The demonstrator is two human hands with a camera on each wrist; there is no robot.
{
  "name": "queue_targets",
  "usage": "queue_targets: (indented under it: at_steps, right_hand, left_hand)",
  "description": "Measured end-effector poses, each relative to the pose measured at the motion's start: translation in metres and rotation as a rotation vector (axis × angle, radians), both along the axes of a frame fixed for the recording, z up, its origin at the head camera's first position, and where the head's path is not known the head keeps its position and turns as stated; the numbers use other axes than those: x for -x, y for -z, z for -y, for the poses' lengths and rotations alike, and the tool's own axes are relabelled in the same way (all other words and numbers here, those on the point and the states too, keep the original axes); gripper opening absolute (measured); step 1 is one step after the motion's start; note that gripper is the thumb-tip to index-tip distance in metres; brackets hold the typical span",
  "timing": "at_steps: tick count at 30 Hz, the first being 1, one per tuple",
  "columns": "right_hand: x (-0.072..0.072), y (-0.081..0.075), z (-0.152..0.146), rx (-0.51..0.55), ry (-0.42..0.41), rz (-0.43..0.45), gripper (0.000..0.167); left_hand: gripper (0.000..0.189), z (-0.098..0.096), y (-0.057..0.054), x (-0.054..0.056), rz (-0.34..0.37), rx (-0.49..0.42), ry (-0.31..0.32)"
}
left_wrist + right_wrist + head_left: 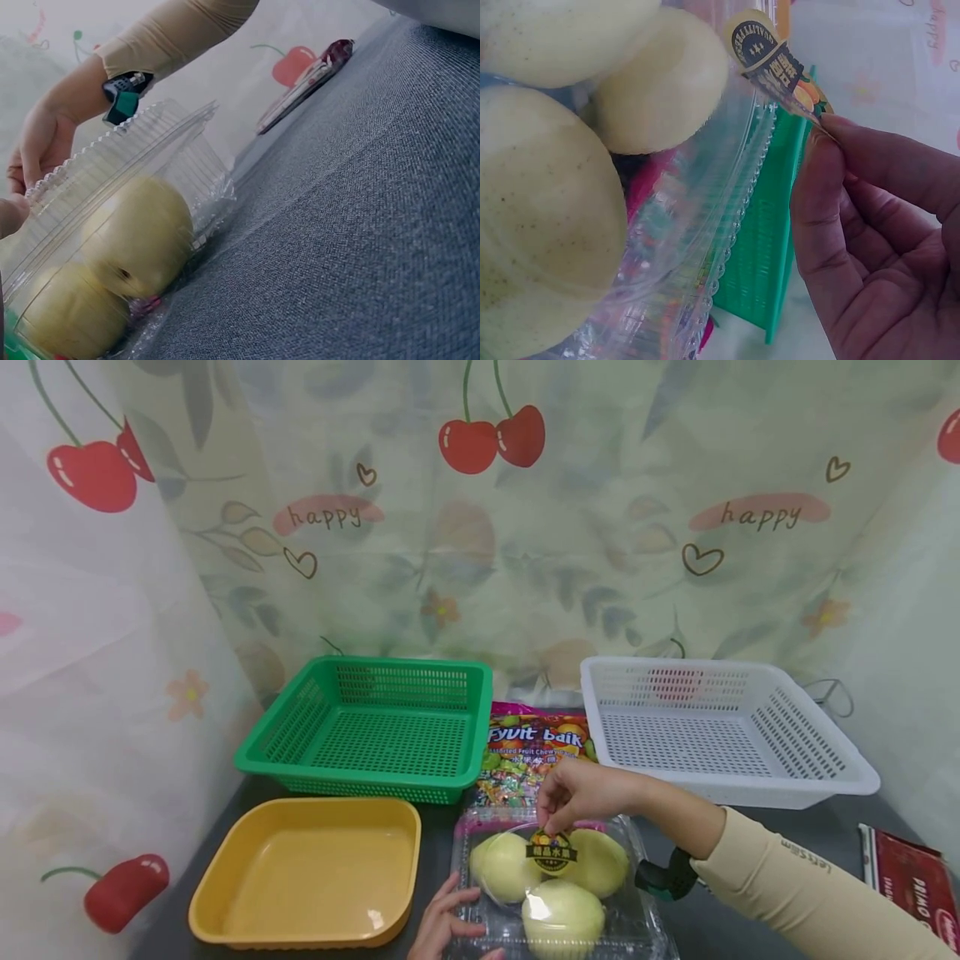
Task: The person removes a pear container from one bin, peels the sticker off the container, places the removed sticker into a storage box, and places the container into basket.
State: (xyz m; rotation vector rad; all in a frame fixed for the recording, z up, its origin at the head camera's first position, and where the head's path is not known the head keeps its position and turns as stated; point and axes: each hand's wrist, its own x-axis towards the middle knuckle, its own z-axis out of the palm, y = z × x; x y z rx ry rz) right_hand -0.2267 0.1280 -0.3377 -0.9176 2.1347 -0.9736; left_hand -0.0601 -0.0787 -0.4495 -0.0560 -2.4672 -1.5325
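Note:
A clear plastic fruit box [652, 918] holds three pale yellow-green fruits [562, 917] under its lid. Between thumb and index finger, my right hand [573, 793] pinches the edge of a black-and-gold label sticker [776, 71] over the lid. The sticker is bent and stands up from the plastic in the right wrist view. My left hand [444, 922] rests with spread fingers on the left side of the box; in the left wrist view only a bit of it shows at the left edge. Two of the fruits [139, 232] show there through the box's side.
Behind the box lies a colourful candy bag [525, 756], between a green basket [360, 785] and a white basket [720, 789]. A yellow tray [300, 893] stands at the left. At the far right is a red packet [907, 885]. Patterned curtain surrounds the dark table.

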Motion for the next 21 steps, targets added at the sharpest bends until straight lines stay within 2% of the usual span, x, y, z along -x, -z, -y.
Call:
queue_targets:
  at_steps: [5, 8, 12, 15, 21]
  right_hand:
    - [0.0, 0.001, 0.001, -0.006, 0.003, -0.014, 0.004]
    - [0.0, 0.0, 0.002, -0.009, 0.009, -0.022, 0.004]
    - [-0.001, -0.002, 0.005, -0.019, 0.023, -0.026, 0.004]
    - [-0.001, -0.004, 0.007, -0.023, 0.024, -0.024, 0.004]
    - [0.0, -0.007, 0.012, -0.018, 0.004, -0.039, 0.004]
  left_hand:
    - [0.025, 0.0, -0.001, -0.001, 0.0, 0.023, -0.007]
    - [0.027, -0.001, 0.002, -0.001, -0.08, 0.034, -0.029]
    - [0.033, -0.001, 0.006, 0.0, -0.24, 0.015, -0.056]
    - [0.036, 0.001, 0.003, 0.002, -0.317, -0.012, -0.068]
    - [0.035, 0.009, -0.007, 0.002, -0.314, -0.033, -0.139]
